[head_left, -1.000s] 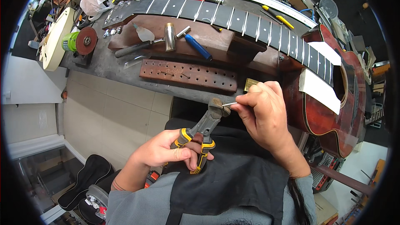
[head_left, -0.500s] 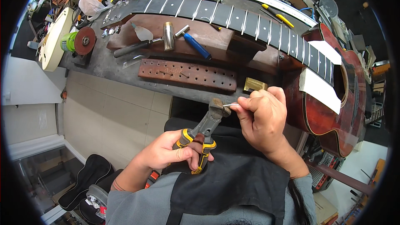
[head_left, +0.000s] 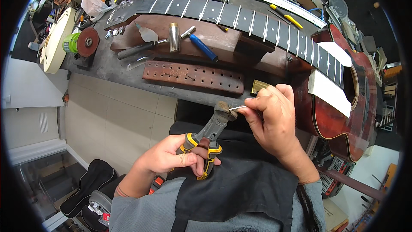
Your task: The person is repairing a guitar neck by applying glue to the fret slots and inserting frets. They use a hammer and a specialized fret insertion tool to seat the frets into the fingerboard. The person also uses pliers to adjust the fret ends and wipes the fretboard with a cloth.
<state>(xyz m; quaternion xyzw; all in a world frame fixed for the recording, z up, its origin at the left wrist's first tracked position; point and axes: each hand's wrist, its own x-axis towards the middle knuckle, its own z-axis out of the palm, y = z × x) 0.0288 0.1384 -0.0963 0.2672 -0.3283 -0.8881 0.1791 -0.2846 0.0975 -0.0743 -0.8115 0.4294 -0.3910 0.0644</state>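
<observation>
My left hand [head_left: 174, 157] is wrapped round the yellow-and-black handles of a pair of cutting pliers [head_left: 213, 129]. Their dark jaws point up, away from me, near the bench's front edge. Between thumb and forefinger, my right hand [head_left: 271, 118] pinches a short, thin silvery fret wire [head_left: 238, 108]. The wire's left end lies at the plier jaws; whether the jaws grip it I cannot tell. Beyond my hands, a guitar neck [head_left: 231, 16] with bright metal frets runs across the bench, joined to a dark red guitar body [head_left: 334, 116] at the right.
A drilled wooden block [head_left: 193, 77] lies near the bench's front edge, with a brass block [head_left: 260, 87] at its right. Behind are a blue-handled tool [head_left: 203, 47], a metal cylinder [head_left: 174, 38] and a black-handled tool [head_left: 137, 50]. A grinding disc [head_left: 87, 42] stands at the left.
My right hand has shifted very slightly, the wire still pinched at the plier jaws. The left hand and the pliers have hardly moved.
</observation>
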